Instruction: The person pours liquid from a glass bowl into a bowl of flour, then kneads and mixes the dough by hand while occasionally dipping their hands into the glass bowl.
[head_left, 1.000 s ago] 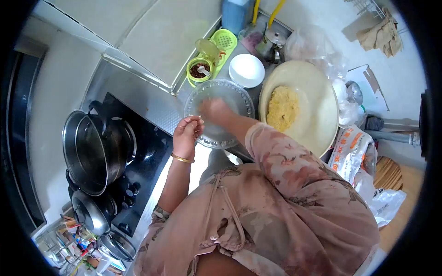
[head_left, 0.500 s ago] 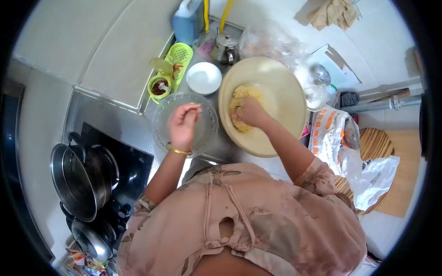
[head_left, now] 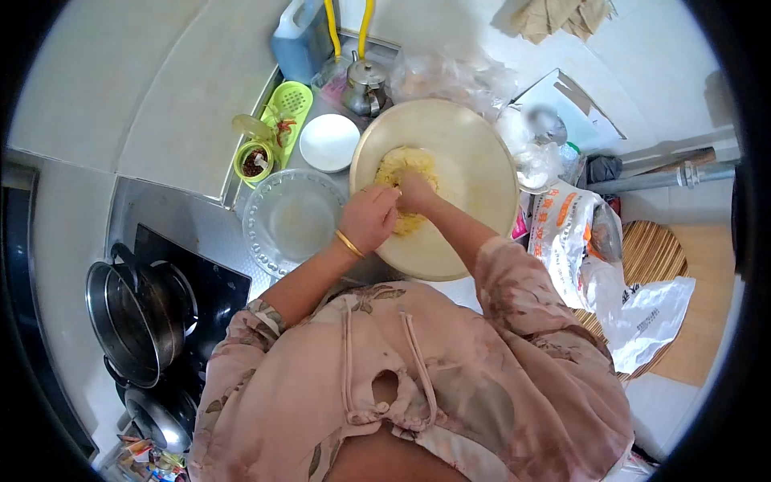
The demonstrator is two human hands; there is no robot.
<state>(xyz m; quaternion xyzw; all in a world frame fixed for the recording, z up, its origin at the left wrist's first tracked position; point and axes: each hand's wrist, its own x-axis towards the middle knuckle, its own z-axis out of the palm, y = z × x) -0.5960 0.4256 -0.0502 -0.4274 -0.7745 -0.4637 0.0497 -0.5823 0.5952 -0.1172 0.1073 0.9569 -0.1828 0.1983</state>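
A large cream basin holds a mass of crumbly yellow dough near its left side. My right hand is down in the basin, its curled fingers pressed into the dough and partly hidden by it. Over the basin's left rim, my left hand, with a gold bangle at the wrist, has its fingers drawn together close beside the right hand. Whatever those fingers hold, if anything, is hidden. A clear plastic bowl with a patterned rim stands left of the basin.
Behind the clear bowl are a white bowl, a green holder, a chili jar and a metal pot. A dark pan sits on the stove at left. Right of the basin lies a printed plastic bag.
My left hand has moved right, from above the clear bowl to the basin's left rim beside my right hand. My right hand stays in the dough. The camera view has shifted slightly.
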